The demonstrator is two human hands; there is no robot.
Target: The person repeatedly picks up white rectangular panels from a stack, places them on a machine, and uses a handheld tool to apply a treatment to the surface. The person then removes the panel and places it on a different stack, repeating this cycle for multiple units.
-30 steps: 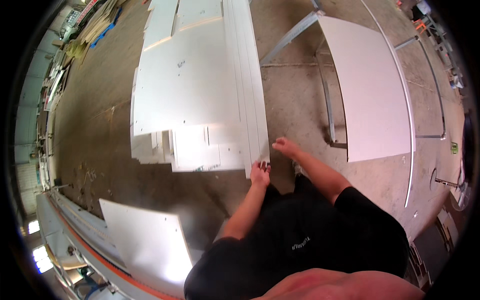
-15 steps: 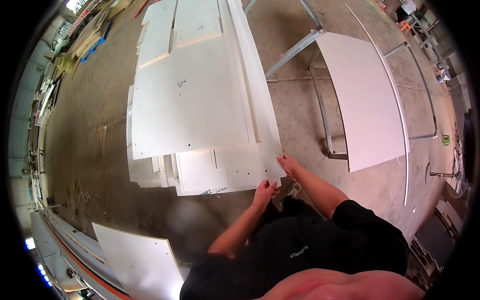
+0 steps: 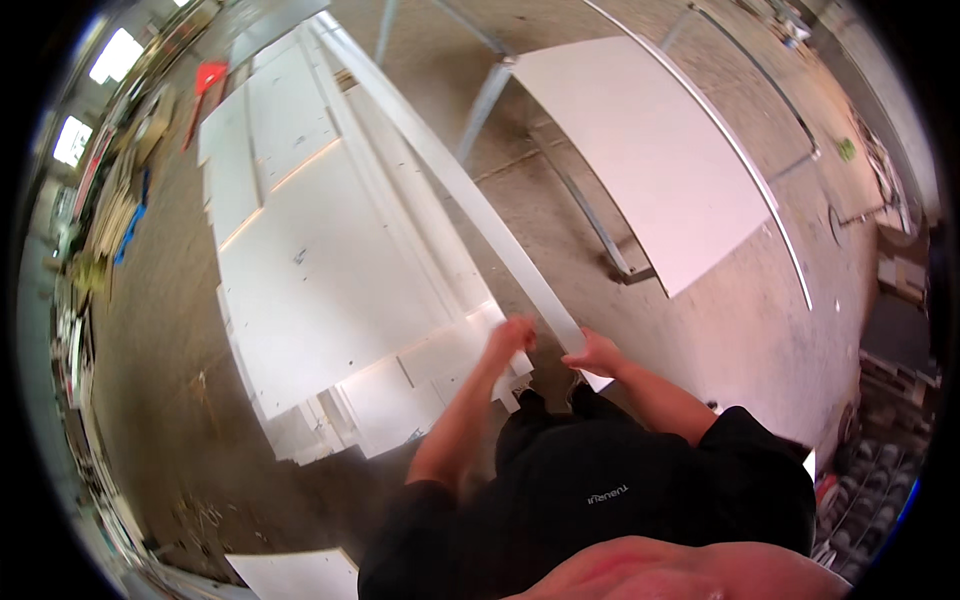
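Note:
My right hand (image 3: 594, 354) is closed round the near end of a long narrow white board (image 3: 470, 195). The board runs away from me, slanting up to the left toward the far end of the stack. Its near part lies off the stack's right side, with floor showing in the gap. My left hand (image 3: 513, 337), blurred by motion, is at the stack's near right corner, left of the narrow board; its fingers cannot be made out. Spread in front of me, the stack of white panels (image 3: 330, 290) has pieces of different sizes on top, some with small drilled holes.
To the right, a large white panel (image 3: 640, 150) rests on a metal frame (image 3: 580, 200), a thin white strip (image 3: 740, 140) along its far edge. Another white panel (image 3: 295, 573) stands at the lower left. Boards (image 3: 118, 215) lie piled by the left wall.
The narrow board has come away from the stack's right edge and swung right, held in my right hand. My left hand has let go of the edge. My view has turned right.

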